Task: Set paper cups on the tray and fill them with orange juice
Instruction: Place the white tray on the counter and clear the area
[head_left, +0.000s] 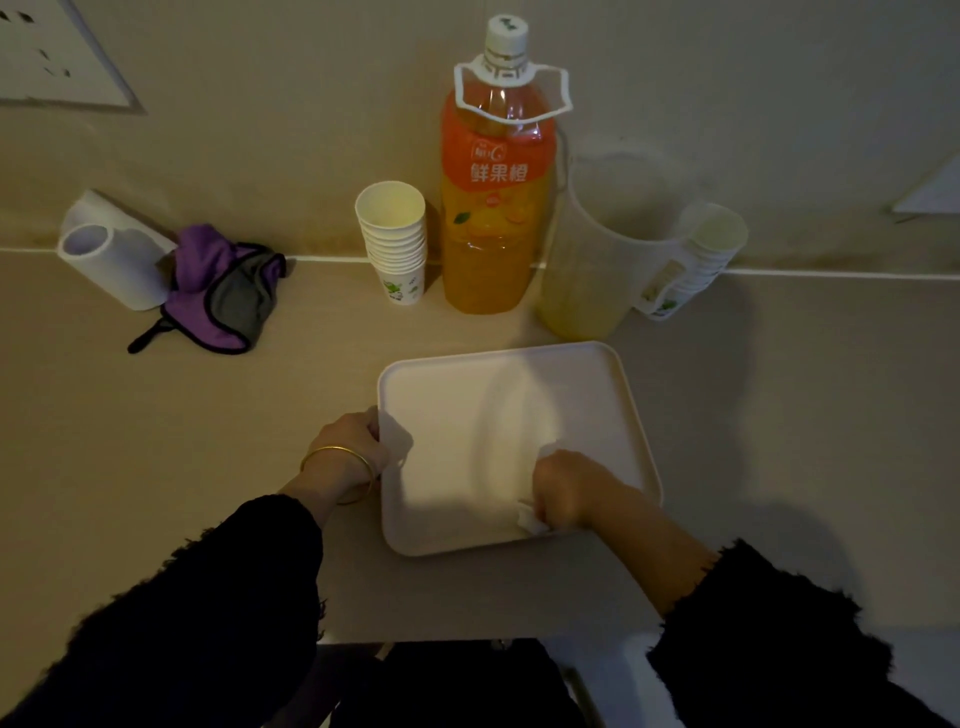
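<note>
1. Tray (467, 405), white and shallow-rimmed, was seen lying flat on the counter (156, 415), towards its near edge.
2. Its left rim was gripped by the left hand (353, 441); a gold bangle (337, 452) was worn on that wrist.
3. A crumpled white tissue (532, 519) was clutched in the right hand (566, 486), whose fingers were closed round it in a fist, and was pressed on the tray's near right part.
4. A stack of paper cups (395, 239) was placed behind the tray, just left of the orange juice bottle (493, 208), which was capped and upright.
5. A translucent pitcher (608, 249) was set just right of the bottle, with a second cup stack (701, 254) partly hidden behind it.
6. A purple and grey cloth (223, 291) was left touching a white holder (111, 260) at the far left, by the wall.
</note>
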